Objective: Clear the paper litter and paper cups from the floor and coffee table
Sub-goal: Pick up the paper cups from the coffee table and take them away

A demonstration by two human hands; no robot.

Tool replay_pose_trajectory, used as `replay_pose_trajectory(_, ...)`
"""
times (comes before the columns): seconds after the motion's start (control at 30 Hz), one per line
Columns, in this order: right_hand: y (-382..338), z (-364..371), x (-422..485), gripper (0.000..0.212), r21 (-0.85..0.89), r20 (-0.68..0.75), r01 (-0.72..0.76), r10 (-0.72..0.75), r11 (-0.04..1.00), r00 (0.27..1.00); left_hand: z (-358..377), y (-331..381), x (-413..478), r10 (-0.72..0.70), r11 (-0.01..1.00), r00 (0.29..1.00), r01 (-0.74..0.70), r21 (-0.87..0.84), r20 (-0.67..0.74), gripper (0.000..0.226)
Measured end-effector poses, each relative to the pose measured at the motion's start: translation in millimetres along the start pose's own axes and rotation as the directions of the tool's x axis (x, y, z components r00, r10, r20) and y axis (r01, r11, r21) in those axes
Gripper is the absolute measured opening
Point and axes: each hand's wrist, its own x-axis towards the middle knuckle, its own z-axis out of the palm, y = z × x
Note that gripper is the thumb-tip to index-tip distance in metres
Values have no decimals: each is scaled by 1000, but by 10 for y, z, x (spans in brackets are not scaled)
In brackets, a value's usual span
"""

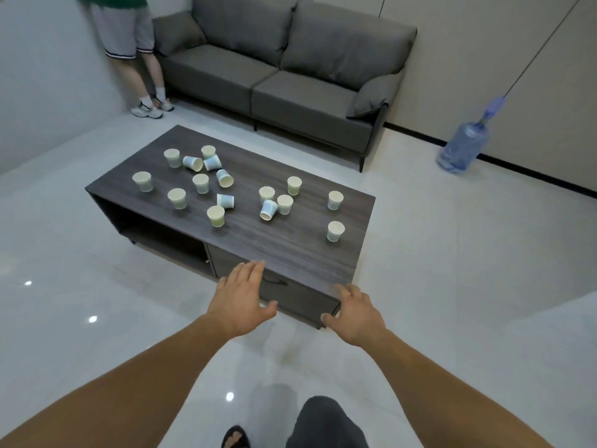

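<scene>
Several small paper cups lie scattered over the dark wooden coffee table (pixel 303 250). Some stand upright, like the one nearest the right front (pixel 335 231) and one near the middle (pixel 215 216). Others lie tipped on their sides, such as a blue-white cup (pixel 268 209). My left hand (pixel 243 300) reaches forward with straight spread fingers, in front of the table's near edge and holding nothing. My right hand (pixel 353 313) is also spread and empty, hovering by the table's near right corner. No paper litter shows on the floor.
A grey two-seat sofa (pixel 290 79) stands behind the table. A person's legs (pixel 139 59) are at the sofa's left end by the wall. A blue water bottle (pixel 463 148) stands on the floor at the right wall. Glossy white floor surrounds the table.
</scene>
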Motion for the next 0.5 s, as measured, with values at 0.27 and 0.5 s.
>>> replay_pose_trajectory(0.27, 168, -123, 1372, 75, 60, 83, -139, 134, 988, 988, 71, -124, 1468, 53, 998, 989, -50, -29, 140, 89)
replay_pose_trajectory(0.5, 260, -306, 2874, 75, 116, 139, -198, 182, 973, 973, 333, -281, 2745, 33, 999, 955, -25, -30, 295, 86)
